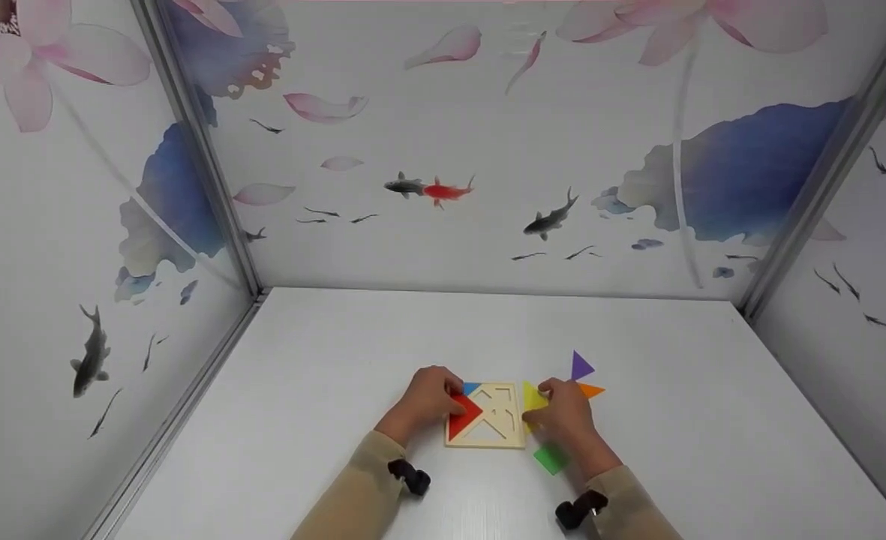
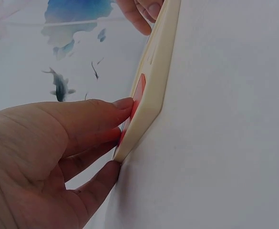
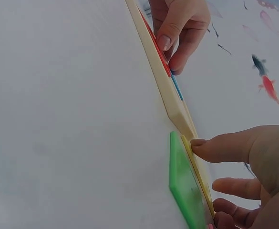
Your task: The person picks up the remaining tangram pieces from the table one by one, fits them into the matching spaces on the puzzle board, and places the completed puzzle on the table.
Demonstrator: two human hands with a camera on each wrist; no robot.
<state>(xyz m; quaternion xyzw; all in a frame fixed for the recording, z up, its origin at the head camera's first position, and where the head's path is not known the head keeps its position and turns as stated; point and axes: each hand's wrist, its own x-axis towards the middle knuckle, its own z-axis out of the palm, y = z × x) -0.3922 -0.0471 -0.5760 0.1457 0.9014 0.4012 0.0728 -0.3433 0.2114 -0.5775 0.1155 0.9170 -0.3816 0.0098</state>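
Observation:
A square wooden puzzle board (image 1: 512, 427) with cut-out recesses lies on the table. In its left side sit a red triangle (image 1: 465, 416) and a blue piece (image 1: 470, 388). My left hand (image 1: 429, 395) is at the board's left edge, thumb and fingers on the red triangle; in the left wrist view one lower finger touches the board's rim. Just right of the board lies a yellow triangle (image 1: 533, 396). My right hand (image 1: 569, 412) holds it between thumb and fingertips and hides part of it. Beside it, nearer me, is a green flat piece (image 3: 181, 179).
A purple triangle (image 1: 581, 366) and an orange triangle (image 1: 591, 390) lie beyond my right hand. A sliver of a pink piece (image 3: 210, 226) shows at the bottom of the right wrist view. Printed panels (image 1: 450, 255) wall the white table (image 1: 322, 345) at the back and sides.

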